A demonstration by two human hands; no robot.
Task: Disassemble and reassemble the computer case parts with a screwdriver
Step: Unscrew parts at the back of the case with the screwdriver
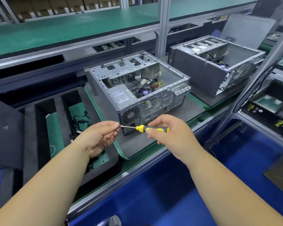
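left hand [99, 137]: bare, no glove, no ring
right hand [168, 132]: bare, no glove, short nails
forearms: both uncovered, no sleeve, watch or band in view

To your left sits a black foam tray with long slots [59, 101], a tangle of black cable [81, 121] in one slot. A black printed carton [271, 115] stands at your right.

bare metal case [121, 82], matt foam mat [153, 141]
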